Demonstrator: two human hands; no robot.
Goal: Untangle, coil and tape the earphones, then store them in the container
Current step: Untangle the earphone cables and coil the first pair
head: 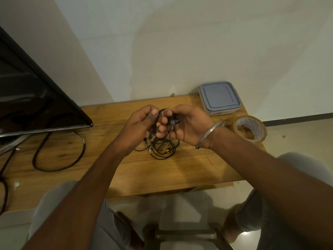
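Note:
A black tangle of earphones [163, 147] hangs from both hands down onto the wooden table [126, 170]. My left hand [138, 125] pinches a strand of the cord near its top. My right hand [185, 123] holds an earbud and cord between fingers and thumb; it wears a metal bangle at the wrist. A clear container with a grey-blue lid [219, 97] stands shut at the table's far right corner. A roll of brown tape [250, 128] lies just right of my right wrist.
A dark monitor [36, 101] leans at the left, with a thick black cable [59, 150] looping over the table in front of it. The wall runs behind the table. My knees and a stool show below the table's near edge.

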